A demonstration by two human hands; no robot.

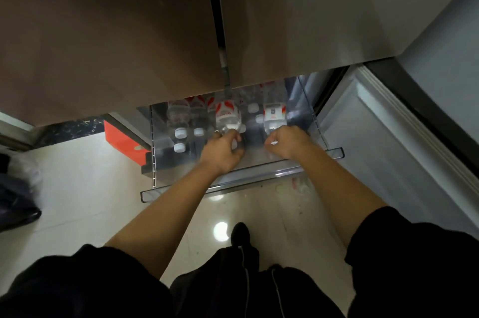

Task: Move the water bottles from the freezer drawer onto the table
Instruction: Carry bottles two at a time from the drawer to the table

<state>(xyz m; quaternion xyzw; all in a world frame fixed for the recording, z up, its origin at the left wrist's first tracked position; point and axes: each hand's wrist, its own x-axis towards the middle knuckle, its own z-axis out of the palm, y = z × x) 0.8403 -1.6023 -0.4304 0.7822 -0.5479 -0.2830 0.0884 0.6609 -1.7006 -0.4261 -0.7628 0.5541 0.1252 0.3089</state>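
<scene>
Freezer drawer point(181, 189) stands open. The bottles lie on their sides with caps toward the person, probably so the necks are easy to grab. Left hand point(223, 147) curls round the neck of one bottle point(228, 114). Right hand point(286, 141) grips a second bottle point(273, 114). Both bottles extend away past the knuckles, inside the drawer and not yet lifted. Spare bottles point(178, 118) lie to the left.
</scene>
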